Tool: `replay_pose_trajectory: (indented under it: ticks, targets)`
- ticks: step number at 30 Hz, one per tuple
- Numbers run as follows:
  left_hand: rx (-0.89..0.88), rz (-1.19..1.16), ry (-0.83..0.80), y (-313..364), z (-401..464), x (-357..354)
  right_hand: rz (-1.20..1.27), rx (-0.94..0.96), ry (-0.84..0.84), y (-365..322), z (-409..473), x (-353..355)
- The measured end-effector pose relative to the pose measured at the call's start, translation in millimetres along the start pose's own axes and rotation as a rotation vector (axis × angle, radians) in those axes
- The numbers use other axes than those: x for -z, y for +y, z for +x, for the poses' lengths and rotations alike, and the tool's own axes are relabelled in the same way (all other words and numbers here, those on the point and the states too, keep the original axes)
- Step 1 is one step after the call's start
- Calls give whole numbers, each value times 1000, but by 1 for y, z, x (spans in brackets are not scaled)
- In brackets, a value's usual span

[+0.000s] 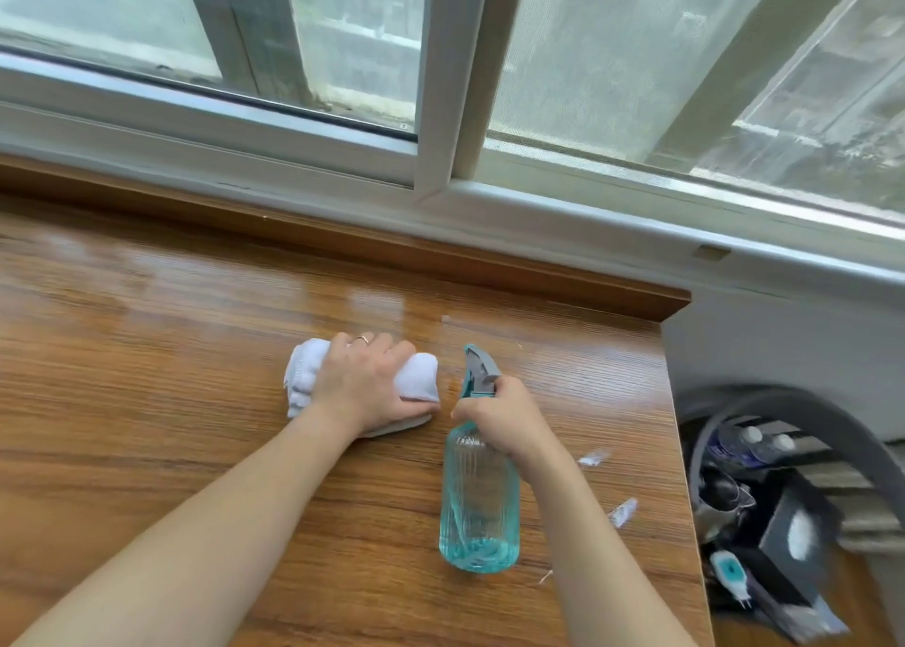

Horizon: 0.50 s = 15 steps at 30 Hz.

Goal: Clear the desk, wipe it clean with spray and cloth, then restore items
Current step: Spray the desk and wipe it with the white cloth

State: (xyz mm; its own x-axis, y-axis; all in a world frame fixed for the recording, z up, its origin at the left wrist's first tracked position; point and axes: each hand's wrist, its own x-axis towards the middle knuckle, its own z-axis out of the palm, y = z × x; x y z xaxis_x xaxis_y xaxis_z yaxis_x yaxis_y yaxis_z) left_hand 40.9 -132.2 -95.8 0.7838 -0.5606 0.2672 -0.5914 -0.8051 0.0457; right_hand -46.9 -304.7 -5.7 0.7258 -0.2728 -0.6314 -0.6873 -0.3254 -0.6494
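Fingers (377, 352) around cloth (421, 377); bottle (480, 494)

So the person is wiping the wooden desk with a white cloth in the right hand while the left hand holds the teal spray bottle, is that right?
Not quite: the hands are swapped. The head view shows the left hand pressing the white cloth on the wooden desk, while the right hand holds the teal spray bottle by its neck.
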Motion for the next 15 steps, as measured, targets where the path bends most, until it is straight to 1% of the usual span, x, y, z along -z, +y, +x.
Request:
replay_pose_trajectory:
  ticks: [4,12,15]
  targets:
    - [-23,-10,33,-8,17,-8,-19,-5,-18,-1,3,2]
    - [57,31,1,-22,82,-19,-30,-23,-14,1,7,4]
    - [50,28,4,-24,101,-22,-39,-15,-11,1,8,4]
